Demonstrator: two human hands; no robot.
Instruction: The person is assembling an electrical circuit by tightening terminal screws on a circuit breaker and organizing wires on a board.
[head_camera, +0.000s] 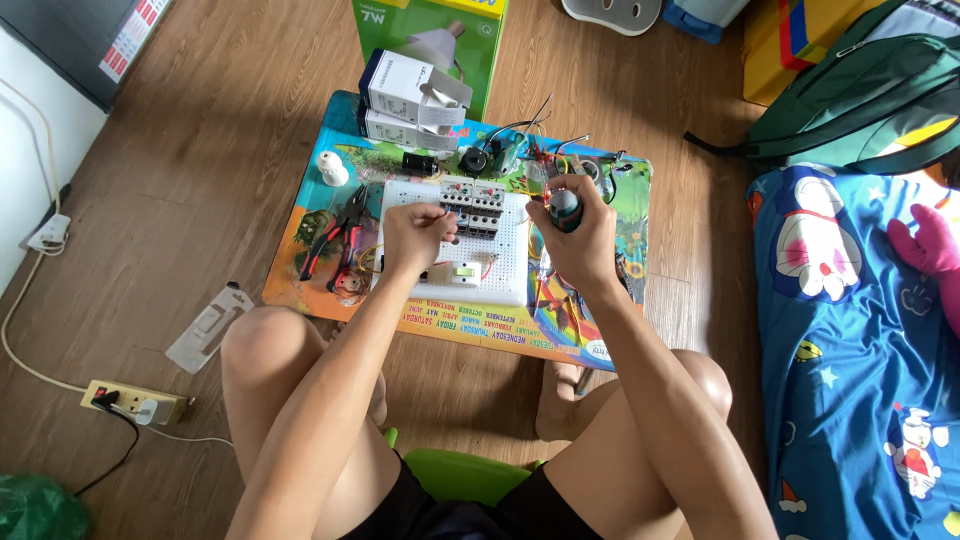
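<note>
Breaker row (472, 207) on white perforated board (510, 285), small colourful table (610, 340), wooden floor

Left hand (415, 236) closed on thin wire at left end of breaker row; right hand (577, 235) gripping green-handled screwdriver (564, 207) upright beside board. Already mounted: breakers, small switch unit (458, 272), a few red wires. Apparently unfitted: white lamp holder (332, 170), red-handled pliers (340, 240) idle at left, boxes (410, 100) and loose parts behind. Wiring judged partway, screw terminals hidden by fingers
</note>
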